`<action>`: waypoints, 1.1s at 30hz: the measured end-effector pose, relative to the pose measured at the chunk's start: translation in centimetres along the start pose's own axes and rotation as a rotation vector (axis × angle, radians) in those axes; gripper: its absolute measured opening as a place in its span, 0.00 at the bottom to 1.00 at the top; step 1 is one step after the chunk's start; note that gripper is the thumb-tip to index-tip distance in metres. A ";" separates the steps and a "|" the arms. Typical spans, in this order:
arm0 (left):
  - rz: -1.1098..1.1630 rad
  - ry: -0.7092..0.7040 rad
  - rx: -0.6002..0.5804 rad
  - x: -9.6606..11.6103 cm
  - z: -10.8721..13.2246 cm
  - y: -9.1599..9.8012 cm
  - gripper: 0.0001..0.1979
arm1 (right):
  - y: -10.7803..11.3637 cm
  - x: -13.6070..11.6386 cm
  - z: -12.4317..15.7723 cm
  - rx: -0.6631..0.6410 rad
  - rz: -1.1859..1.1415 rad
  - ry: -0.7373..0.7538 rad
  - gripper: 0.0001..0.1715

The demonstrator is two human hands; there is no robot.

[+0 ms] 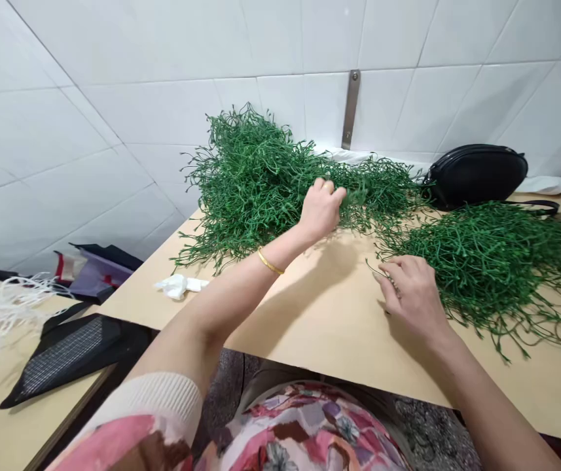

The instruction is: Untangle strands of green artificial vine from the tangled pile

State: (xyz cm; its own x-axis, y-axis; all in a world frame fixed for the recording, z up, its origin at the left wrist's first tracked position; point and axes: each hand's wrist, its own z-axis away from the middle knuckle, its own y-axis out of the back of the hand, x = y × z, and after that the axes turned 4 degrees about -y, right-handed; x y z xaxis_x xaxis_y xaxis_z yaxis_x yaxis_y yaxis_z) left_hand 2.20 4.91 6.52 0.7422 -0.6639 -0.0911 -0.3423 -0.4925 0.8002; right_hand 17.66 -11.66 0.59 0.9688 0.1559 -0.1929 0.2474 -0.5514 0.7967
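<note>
Left hand (pixel 320 208): stretched far over the table (pixel 309 320), fingers curled and pinched on green plastic sprigs at the near edge of the big pile (pixel 255 176).
Right hand (pixel 410 294): palm down on the table, fingers loosely bent, touching the left edge of the flat pile (pixel 486 261); whether something is held under the fingers, cannot tell.
Big pile: at the far side of the table, against the tiled wall.
Flat pile: right part of the table, just in front of the black bag (pixel 476 173).
Crumpled tissue (pixel 178 286): near the left edge of the table.
Gold bangle (pixel 270 263): on the left wrist.
</note>
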 end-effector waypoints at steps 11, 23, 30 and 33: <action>-0.054 0.230 0.142 -7.1 -2.6 8.8 0.11 | -2.3 -2.6 -2.1 -0.168 -0.082 0.159 0.12; 0.031 -0.016 0.005 -1.4 8.6 -1.4 0.13 | -4.5 -3.0 -5.5 0.114 -0.436 -0.040 0.18; 0.135 -0.207 0.134 -0.2 8.8 -1.1 0.14 | -5.7 -3.9 -5.1 -0.027 -0.367 0.001 0.09; 0.218 -0.260 0.273 0.2 8.9 -0.3 0.13 | -5.4 -3.5 -5.2 -0.075 -0.614 -0.151 0.10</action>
State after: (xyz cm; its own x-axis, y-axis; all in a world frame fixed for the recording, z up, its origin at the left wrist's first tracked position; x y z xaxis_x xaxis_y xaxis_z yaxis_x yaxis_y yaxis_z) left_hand -2.70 -0.11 0.96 0.4774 -0.8715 -0.1119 -0.6410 -0.4325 0.6341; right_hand 12.83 -5.00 -0.07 0.6437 0.3052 -0.7018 0.7622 -0.3384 0.5519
